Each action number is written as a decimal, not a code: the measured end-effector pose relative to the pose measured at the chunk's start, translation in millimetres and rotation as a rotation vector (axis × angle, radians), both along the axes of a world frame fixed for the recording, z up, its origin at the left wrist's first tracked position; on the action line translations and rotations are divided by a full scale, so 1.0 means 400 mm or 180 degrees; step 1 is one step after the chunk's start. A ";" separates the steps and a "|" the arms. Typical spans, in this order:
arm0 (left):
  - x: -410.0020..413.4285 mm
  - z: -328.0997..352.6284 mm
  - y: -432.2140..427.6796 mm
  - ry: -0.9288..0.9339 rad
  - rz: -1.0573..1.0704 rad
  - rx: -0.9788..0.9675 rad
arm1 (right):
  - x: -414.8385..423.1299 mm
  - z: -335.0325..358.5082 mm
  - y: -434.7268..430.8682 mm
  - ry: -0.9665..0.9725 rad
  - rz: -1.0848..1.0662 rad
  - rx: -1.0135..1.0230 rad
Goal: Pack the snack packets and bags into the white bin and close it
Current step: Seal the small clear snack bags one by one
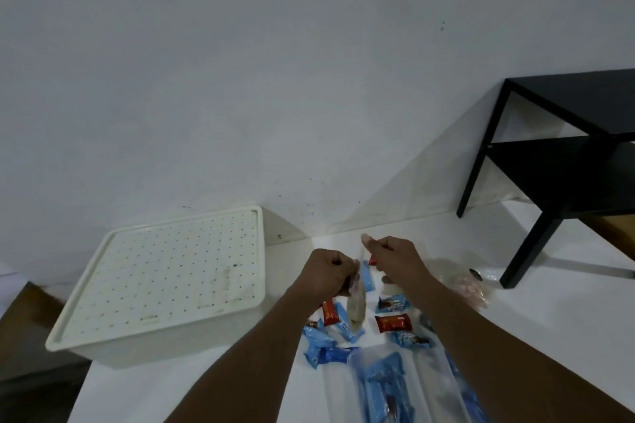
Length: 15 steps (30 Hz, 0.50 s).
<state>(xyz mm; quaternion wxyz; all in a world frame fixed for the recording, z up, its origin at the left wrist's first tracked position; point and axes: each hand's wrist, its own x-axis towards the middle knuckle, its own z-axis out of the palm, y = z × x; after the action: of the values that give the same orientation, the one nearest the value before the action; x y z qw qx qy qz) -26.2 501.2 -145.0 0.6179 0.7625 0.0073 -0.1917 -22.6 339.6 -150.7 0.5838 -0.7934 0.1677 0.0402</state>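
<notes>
1. A plain room in a home, it seems: a bare, scuffed white painted wall (275, 79) fills most of the view.
2. Right of that wall stands a black wooden two-tier side table (563, 161).
3. Below the wall, a white tabletop (206, 385) holds loose snack packets.

A white worktop (213, 385) carries a white bin (151, 288) at its left, lid on. To the right lie scattered blue snack packets (318, 340) and 2 red snack packets (392, 322). A clear bag of pink pieces (472, 287) rests farther right. Nearest the camera sits a clear container (395, 388) holding blue packets.
</notes>
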 end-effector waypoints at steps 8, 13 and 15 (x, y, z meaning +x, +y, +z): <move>-0.005 -0.008 0.020 -0.0177 -0.0006 0.0303 | -0.001 0.008 0.027 0.0349 0.0336 0.0221; -0.015 -0.012 0.016 -0.0188 -0.0186 0.0380 | 0.013 0.006 0.050 0.0445 -0.0217 0.0463; -0.022 -0.019 0.018 -0.0368 -0.0347 0.0653 | 0.017 0.006 0.043 0.0422 -0.0292 0.0406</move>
<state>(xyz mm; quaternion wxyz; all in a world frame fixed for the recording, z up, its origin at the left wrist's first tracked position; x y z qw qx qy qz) -35.2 508.3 -152.4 0.5247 0.8308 -0.0502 -0.1790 -16.0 356.8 -148.4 0.6220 -0.7417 0.2392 0.0764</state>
